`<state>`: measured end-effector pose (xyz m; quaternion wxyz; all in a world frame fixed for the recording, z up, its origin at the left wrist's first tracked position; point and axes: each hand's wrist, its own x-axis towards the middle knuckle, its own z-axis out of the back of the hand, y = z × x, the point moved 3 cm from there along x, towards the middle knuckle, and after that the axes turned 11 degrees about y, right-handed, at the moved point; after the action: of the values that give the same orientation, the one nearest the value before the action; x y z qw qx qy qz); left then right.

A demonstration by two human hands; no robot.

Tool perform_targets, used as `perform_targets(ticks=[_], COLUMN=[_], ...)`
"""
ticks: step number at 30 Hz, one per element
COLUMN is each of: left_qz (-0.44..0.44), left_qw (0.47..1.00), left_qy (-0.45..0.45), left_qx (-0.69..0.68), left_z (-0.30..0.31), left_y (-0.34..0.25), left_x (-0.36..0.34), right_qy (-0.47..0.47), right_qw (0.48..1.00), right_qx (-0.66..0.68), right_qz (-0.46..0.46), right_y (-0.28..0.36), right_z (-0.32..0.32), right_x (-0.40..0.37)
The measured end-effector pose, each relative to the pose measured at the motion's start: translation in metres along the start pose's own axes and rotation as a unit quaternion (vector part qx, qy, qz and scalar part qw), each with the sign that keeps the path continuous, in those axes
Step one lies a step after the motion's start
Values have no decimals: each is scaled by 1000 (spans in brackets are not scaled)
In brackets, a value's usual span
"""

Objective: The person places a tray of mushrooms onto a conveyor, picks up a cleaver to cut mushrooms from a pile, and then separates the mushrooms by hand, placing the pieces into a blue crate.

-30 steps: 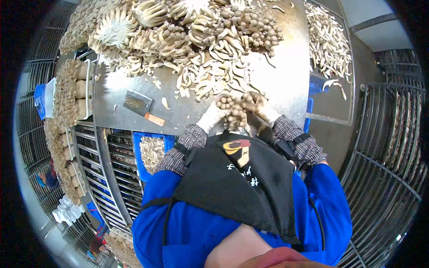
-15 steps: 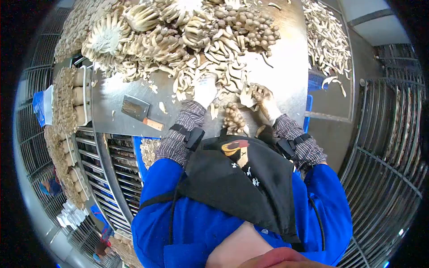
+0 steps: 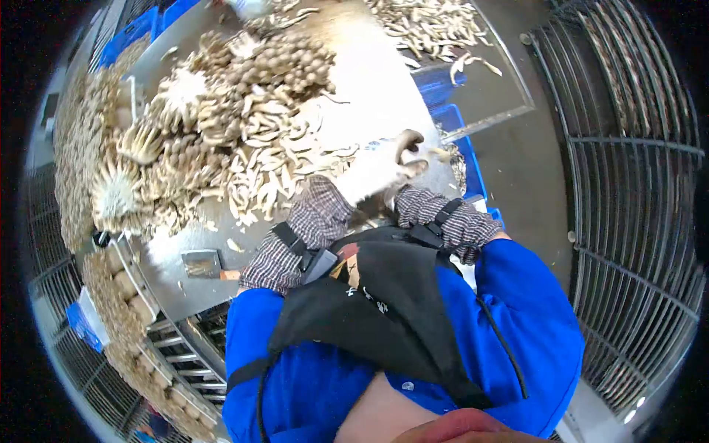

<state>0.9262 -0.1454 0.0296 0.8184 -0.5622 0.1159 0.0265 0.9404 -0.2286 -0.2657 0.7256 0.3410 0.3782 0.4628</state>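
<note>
Both hands work over the near right corner of the bench (image 3: 164, 275), just in front of the apron (image 3: 399, 273). The left hand (image 3: 367, 173), in a white glove, reaches toward the right edge; its fingers blur, and whether they are wide or narrow cannot be told. The right hand (image 3: 406, 174) is just beside it, browner and partly hidden, its grip equally unclear (brown curved shapes at its tip could be soiled fingers or mushroom). A pale piece (image 3: 443, 153), also blurred, shows beside the right hand, by the bench's right edge.

The mushrooms (image 3: 284, 66) lie heaped from the middle of the bench toward its left edge, whole clumps among them, some with pale cut bases upward. Loose stems (image 3: 273, 166) spread from the heap toward the near edge and the left hand. A cleaver (image 3: 201, 263) lies flat near the near left corner, its handle (image 3: 230, 275) toward the left sleeve (image 3: 321, 214).

Past the right edge are a blue crate (image 3: 474, 177) and, farther off, another heap of stems (image 3: 432, 28). Bottles (image 3: 140, 306) topped with mushrooms line up beyond the left edge.
</note>
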Motion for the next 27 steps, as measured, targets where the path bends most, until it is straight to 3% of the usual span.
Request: perform_targets(ticks=[1,3,4,6,7,8,9,10,11,12,13,14,15,16,17,18,20,22,23,24,26,27], left_qz=[-5,-5,81,103,142,180,-51,76,137,193,86,123,162,199,38,88,39,108,92,91,35,130], left_qw=[1000,972,973,939,963,957,979,979,959,932,879,764,756,748,821,857,831,792,800,796,895,934], left_qy=[9,-162,-178,-264,-227,-195,-119,-190,-238,-284,-363,-368,-354,-338,-371,-335,-385,-364,-366,-371,-370,-310], left_qx=[4,168,123,196,41,-116,155,-16,-66,-119,-298,-516,-526,-535,-432,-383,-399,-478,-466,-469,-247,-118], left_z=[-4,6,16,10,4,-3,-2,-8,-7,-7,-7,-5,1,6,-6,-4,-6,2,6,1,-3,6], left_y=[2,10,18,102,104,104,102,121,157,197,201,201,159,123,173,149,143,144,149,161,172,155], left_x=[2,-10,-22,-43,-50,-63,-77,-88,-96,-101,-102,-107,-118,-128,-125,-132,-138,-151,-158,-156,-150,-153], right_qy=[-34,-101,-135,-111,-73,-94,-98,-103,-138,-55,-34,-14,19,31,96,160,166,124,161,167,230,180], right_qw=[999,993,987,920,881,850,874,897,964,871,862,852,832,834,850,860,888,804,840,841,877,926], right_qx=[17,54,75,369,449,518,476,430,93,488,506,523,550,547,517,484,428,568,508,503,421,329], right_qz=[8,26,35,-69,-131,-27,0,32,205,-9,-9,-11,-67,-65,-34,-5,-8,-127,-101,-103,-22,-31], right_y=[-12,-24,-27,128,176,173,171,169,156,165,167,168,190,188,186,200,214,208,170,185,227,238], right_z=[-1,-2,-4,78,105,91,77,69,63,60,59,60,70,66,57,56,62,68,57,58,55,61], right_x=[-2,-4,-4,-28,-37,-31,-23,-13,-6,-3,0,2,-2,2,9,12,11,11,31,30,29,31])
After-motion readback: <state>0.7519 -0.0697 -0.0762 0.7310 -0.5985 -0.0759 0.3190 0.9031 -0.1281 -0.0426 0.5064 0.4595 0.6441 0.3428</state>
